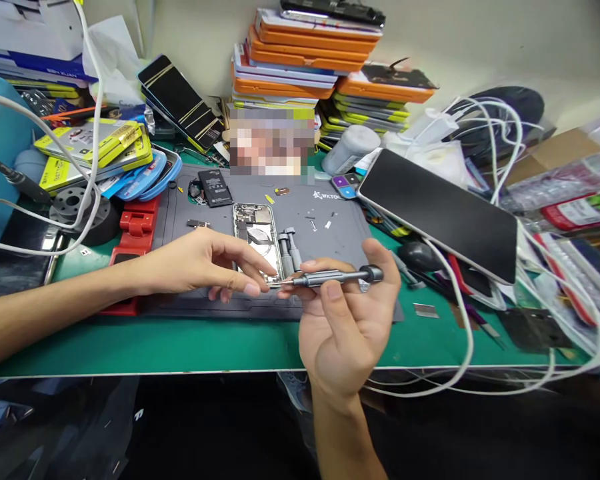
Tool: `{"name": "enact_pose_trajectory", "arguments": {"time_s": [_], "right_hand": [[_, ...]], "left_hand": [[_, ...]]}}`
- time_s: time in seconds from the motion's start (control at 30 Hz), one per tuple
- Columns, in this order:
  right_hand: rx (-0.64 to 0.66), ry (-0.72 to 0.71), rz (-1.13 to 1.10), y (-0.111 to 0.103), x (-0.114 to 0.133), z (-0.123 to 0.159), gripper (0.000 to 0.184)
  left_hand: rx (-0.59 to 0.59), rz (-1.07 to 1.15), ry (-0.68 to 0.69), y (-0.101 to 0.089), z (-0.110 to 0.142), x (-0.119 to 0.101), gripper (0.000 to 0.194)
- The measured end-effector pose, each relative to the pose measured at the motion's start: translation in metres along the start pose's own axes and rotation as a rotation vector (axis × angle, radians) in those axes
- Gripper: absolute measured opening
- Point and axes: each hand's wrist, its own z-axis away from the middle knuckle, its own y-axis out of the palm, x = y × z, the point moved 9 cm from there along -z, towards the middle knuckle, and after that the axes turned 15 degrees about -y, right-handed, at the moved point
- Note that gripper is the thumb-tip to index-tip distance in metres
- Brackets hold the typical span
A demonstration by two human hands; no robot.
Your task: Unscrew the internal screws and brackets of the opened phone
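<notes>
My right hand (347,313), palm up, grips a grey screwdriver (325,276); its slim shaft points left. At the tip, my left hand (215,263) has thumb and fingers drawn together in a pinch; whatever lies between them is too small to make out. Behind the hands lies an opened phone (258,233) with its inner parts showing, its lower end partly covered by my fingers. Two more screwdrivers (291,247) rest beside the phone's right edge. A black phone battery (215,188) sits on the grey work mat (200,307), up and left of the phone.
Small loose parts (313,225) dot the mat. A red clamp holder (133,247) stands at its left. A large dark-screened device (440,213) leans at right among white cables (460,293). Orange boxes (300,53) are stacked behind. The green table's front edge (205,372) runs below my arms.
</notes>
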Motion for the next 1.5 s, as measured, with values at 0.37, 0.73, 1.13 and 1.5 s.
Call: {"name": "enact_pose_trajectory", "arguments": {"time_s": [0.37, 0.73, 1.13, 1.5], "right_hand": [[0.144, -0.494, 0.392, 0.006, 0.051, -0.041, 0.059], [0.398, -0.336, 0.376, 0.019, 0.001, -0.04, 0.057], [0.527, -0.364, 0.324, 0.028, -0.007, -0.024, 0.072], [0.609, -0.454, 0.385, 0.035, -0.003, -0.02, 0.075]], "left_hand": [[-0.682, -0.796, 0.199, -0.017, 0.016, -0.016, 0.031], [-0.698, -1.14, 0.238, 0.0, 0.014, -0.012, 0.027], [-0.682, -1.172, 0.238, 0.003, 0.012, -0.009, 0.028], [-0.659, -1.083, 0.211, -0.001, 0.01, -0.008, 0.026]]}}
